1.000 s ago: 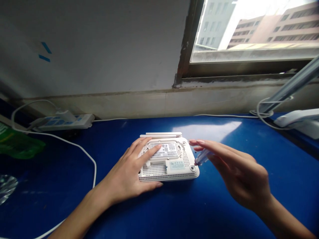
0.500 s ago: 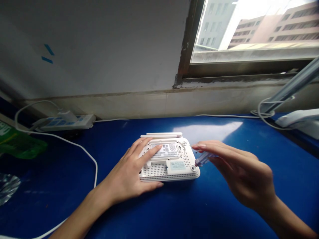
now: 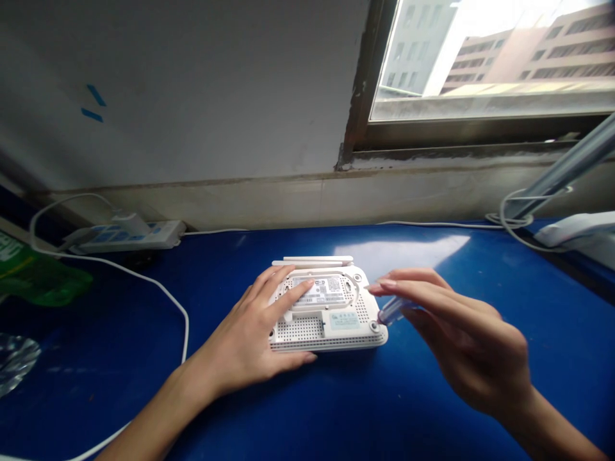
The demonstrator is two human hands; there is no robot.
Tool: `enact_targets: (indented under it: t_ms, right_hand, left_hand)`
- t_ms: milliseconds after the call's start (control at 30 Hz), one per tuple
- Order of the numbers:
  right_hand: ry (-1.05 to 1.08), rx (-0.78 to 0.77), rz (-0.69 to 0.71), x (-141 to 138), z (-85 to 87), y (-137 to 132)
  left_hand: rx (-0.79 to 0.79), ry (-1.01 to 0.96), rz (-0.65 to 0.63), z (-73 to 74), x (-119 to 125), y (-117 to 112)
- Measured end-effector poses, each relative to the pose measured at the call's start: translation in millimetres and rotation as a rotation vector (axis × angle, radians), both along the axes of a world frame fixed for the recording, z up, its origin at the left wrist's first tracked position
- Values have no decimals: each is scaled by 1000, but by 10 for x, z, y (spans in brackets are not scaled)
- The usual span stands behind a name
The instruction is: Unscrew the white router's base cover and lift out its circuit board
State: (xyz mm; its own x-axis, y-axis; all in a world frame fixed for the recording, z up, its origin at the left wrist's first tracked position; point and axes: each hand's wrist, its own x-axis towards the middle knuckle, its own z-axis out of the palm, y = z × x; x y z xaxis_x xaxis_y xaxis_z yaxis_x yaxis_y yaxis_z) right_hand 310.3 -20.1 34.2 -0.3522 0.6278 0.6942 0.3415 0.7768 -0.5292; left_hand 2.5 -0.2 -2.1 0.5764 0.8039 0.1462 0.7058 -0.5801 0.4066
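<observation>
A white Wi-Fi router (image 3: 355, 307) lies upside down on the blue table, its labels and vent holes facing up and its antennas (image 3: 314, 261) along the far edge. My left hand (image 3: 262, 320) grips its left side, fingers spread over the underside and thumb along the near edge. Between the thumb and fingers of my right hand (image 3: 466, 333) is a small screwdriver with a clear, purplish handle (image 3: 393, 309). It slants toward the router's near right corner, by a round recess. Its tip is too small to make out.
On the blue table (image 3: 307, 416), a power strip (image 3: 139, 235) with a plug and white cable (image 3: 163, 288) lies at the back left. A green bottle (image 3: 43, 272) and crumpled clear plastic (image 3: 16, 362) are at far left. A metal pole (image 3: 562, 169) stands back right, below a window.
The screwdriver and right-hand fingers have shifted very slightly at the router's right corner. My left hand and the router stay in place; the whole view has drifted a little.
</observation>
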Motion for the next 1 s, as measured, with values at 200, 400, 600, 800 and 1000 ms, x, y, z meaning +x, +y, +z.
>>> enact_targets:
  t_ms: [200,400,600,800,1000]
  right_hand:
    - [47,-33,-9,-25,41,11]
    - [-2,-22,-25,-19,0,5]
    - [-57,-19,-21,15,-38,-20]
    - [-113,138,-247,-87,-30,-109]
    - [-175,316,-443,-195,-63,-209]
  left_hand:
    - [6,-19,4,-7,-4,0]
    - [3,0,4,-3,-3,-11]
    - [2,-20,-2,2,0,-6]
    - [-1,-11,-1,16,-3,-13]
    - [-5,10,-3,17,-6,-6]
